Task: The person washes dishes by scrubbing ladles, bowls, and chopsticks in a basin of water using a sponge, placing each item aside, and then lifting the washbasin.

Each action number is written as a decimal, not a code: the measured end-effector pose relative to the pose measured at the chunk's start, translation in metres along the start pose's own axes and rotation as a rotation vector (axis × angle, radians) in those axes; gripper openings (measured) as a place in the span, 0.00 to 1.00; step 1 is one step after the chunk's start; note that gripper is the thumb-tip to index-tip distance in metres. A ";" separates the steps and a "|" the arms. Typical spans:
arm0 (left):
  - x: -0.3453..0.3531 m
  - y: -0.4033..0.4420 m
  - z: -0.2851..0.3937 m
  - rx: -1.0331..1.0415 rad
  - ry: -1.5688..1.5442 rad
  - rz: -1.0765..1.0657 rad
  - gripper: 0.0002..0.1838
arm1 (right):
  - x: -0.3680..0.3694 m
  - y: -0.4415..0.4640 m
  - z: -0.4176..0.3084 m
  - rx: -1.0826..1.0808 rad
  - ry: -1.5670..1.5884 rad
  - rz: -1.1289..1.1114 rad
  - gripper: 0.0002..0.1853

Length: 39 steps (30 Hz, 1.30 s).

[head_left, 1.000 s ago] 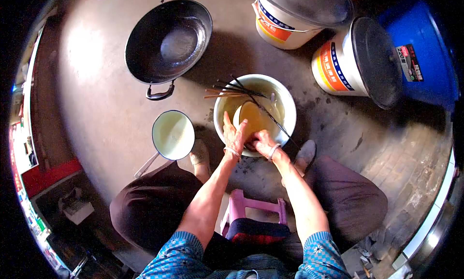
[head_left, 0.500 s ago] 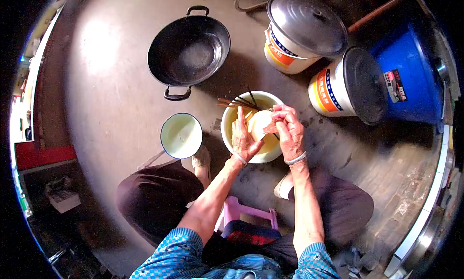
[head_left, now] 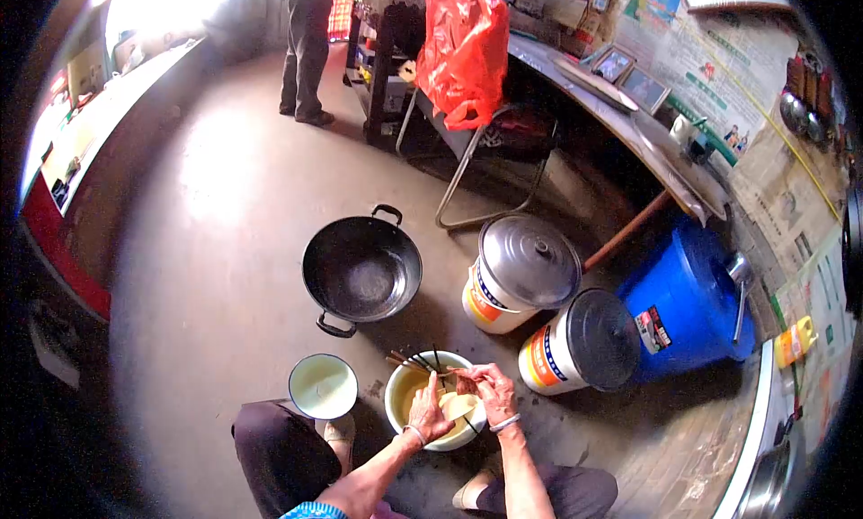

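A white basin of cloudy yellowish liquid stands on the floor in front of me. Several dark chopsticks lean over its far rim. My left hand is over the basin's middle, fingers stretched and thumb out, holding nothing I can see. At the right rim, my right hand has its fingers pinched on a small reddish-brown scrap, its material unclear. Between the hands lies a pale rounded dish-like thing, partly covered by them.
A white enamel pot sits left of the basin, a black two-handled wok beyond it. Lidded buckets and a blue tub stand to the right. Farther off are a folding chair with a red bag and a standing person.
My view has tilted up, bringing the chair, table and standing person into sight. The pale dish-like thing sits lower between my hands. My right hand still pinches the reddish-brown scrap.
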<state>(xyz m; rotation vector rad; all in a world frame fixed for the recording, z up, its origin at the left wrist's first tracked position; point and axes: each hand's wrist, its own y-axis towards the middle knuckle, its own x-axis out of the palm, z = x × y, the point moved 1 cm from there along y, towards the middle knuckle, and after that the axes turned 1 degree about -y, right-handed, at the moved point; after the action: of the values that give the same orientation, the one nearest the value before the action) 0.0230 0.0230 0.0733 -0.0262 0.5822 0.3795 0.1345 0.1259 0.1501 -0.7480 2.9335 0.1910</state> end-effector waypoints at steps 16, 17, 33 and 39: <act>-0.036 0.012 0.022 0.045 -0.118 0.018 0.65 | 0.019 -0.048 -0.056 -0.483 -0.659 -0.347 0.12; -0.035 0.012 0.020 0.030 -0.122 -0.042 0.65 | 0.015 -0.050 -0.059 -0.466 -0.629 -0.372 0.11; -0.026 0.001 0.018 0.101 -0.148 -0.199 0.56 | 0.013 -0.063 -0.061 -0.284 -1.076 -0.508 0.36; -0.026 -0.002 0.033 0.158 -0.169 -0.204 0.61 | 0.012 -0.053 -0.033 -0.579 -1.280 -0.391 0.16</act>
<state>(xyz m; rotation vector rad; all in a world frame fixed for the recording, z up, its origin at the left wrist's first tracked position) 0.0209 0.0166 0.1149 0.0970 0.4359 0.1351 0.1474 0.0693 0.1761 -0.7891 1.4853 1.0329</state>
